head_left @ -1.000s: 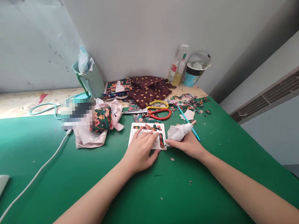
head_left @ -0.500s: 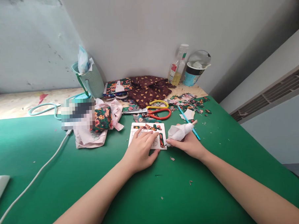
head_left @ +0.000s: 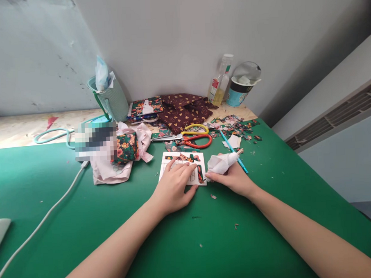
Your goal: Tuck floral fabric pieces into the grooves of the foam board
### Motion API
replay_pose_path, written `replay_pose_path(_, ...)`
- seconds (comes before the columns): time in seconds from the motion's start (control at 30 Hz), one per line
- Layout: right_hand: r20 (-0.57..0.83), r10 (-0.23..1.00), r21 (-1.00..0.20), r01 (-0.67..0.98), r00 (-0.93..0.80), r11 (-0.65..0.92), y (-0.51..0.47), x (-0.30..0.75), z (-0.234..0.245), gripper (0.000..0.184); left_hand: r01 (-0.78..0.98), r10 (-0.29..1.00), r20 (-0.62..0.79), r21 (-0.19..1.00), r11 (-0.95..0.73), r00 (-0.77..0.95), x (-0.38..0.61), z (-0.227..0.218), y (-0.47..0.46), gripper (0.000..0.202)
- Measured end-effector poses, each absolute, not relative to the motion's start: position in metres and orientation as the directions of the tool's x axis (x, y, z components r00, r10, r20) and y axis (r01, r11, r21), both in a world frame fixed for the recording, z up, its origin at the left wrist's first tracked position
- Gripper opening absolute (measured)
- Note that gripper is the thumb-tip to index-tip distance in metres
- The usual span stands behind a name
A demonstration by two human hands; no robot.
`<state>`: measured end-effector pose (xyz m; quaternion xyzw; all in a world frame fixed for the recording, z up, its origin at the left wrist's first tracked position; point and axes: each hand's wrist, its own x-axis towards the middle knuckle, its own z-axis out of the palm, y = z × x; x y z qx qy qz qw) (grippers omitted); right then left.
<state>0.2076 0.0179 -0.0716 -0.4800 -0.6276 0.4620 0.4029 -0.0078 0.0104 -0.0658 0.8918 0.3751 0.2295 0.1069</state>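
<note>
On the green table (head_left: pixel 208 244) lies a flat white board (head_left: pixel 193 177), with strips of flowery cloth (head_left: pixel 200 174) and thin drawn lines on it. The left hand (head_left: pixel 172 193) is on top of the board, its fingers a bit spread and holding nothing. The right hand (head_left: pixel 236 180) is just right of the board, with its fingers curled around a white bundle (head_left: pixel 221 163). Its thumb pinches the low end, close to the board's edge. I can't tell what is inside.

If the right hand squeezes too hard, whatever is in the bundle might pop out onto the board. If the left hand presses too lightly, a bump could make the board slide. If the fingers drag sideways, they might pull the cloth strips crooked.

Right of the board, a blue pencil (head_left: pixel 228 142) lies partly behind the right hand, so a knock could make it roll. Just behind the board are scissors (head_left: pixel 182 137), and a reaching hand could bump them.
</note>
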Motion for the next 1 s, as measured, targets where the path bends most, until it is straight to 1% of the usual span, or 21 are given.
replay_pose_path(0.23, 0.050, 0.974, -0.972, 0.212, -0.222, 0.099, 0.018, 0.208, -0.071, 0.028, 0.622, 0.720, 0.323, 0.363, -0.694, 0.615, -0.009, -0.066, 0.011, 0.043)
replay_pose_path(0.37, 0.049, 0.976, -0.965, 0.242, -0.210, 0.101, 0.017, 0.207, -0.070, 0.028, 0.619, 0.721, 0.327, 0.371, -0.692, 0.611, -0.009, -0.066, 0.011, 0.043)
replay_pose_path(0.6, 0.098, 0.966, -0.940, 0.297, -0.239, 0.169, 0.014, 0.205, -0.064, 0.029, 0.619, 0.724, 0.324, 0.377, -0.689, 0.609, -0.008, -0.066, 0.011, 0.043)
replay_pose_path(0.8, 0.114, 0.958, -0.930, 0.311, -0.263, 0.196, 0.012, 0.203, -0.061, 0.029, 0.619, 0.723, 0.325, 0.376, -0.690, 0.609, -0.007, -0.065, 0.012, 0.043)
replay_pose_path(0.9, 0.106, 0.958, -0.930, 0.314, -0.265, 0.190, 0.013, 0.203, -0.063, 0.029, 0.618, 0.722, 0.327, 0.375, -0.691, 0.609, -0.008, -0.065, 0.012, 0.044)
replay_pose_path(1.0, 0.089, 0.966, -0.948, 0.278, -0.241, 0.157, 0.015, 0.204, -0.065, 0.028, 0.619, 0.720, 0.324, 0.369, -0.693, 0.613, -0.009, -0.066, 0.011, 0.043)
